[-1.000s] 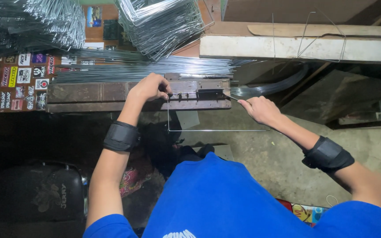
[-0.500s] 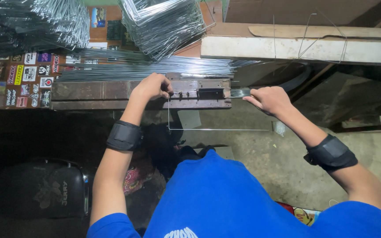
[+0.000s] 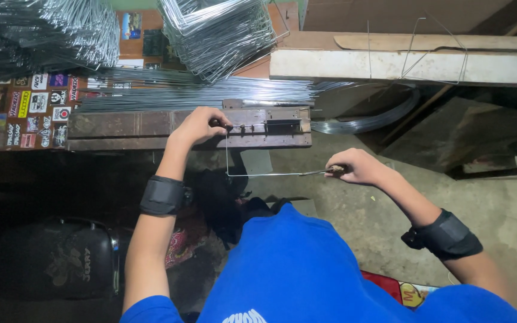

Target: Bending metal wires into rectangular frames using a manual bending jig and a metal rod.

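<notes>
While the wire bundles (image 3: 43, 30) sit stacked top left, the left hand (image 3: 201, 124) rests on the jig (image 3: 186, 128), a steel block on the surface, fingers closed down at the pins where the wire (image 3: 252, 174) is anchored. From that hand the wire drops straight toward the body, turns a square corner, then runs right along its long axis to the right hand (image 3: 357, 167). Right grip is fully closed round the handle end of a thin tool or lever on the wire's free end; can't tell which. Left hand is nearer the bend point, right hand has the free leg. Bent frames (image 3: 222, 36) pile up behind the jig; straight rods (image 3: 198, 93) lie alongside it. No containers visible.
</notes>
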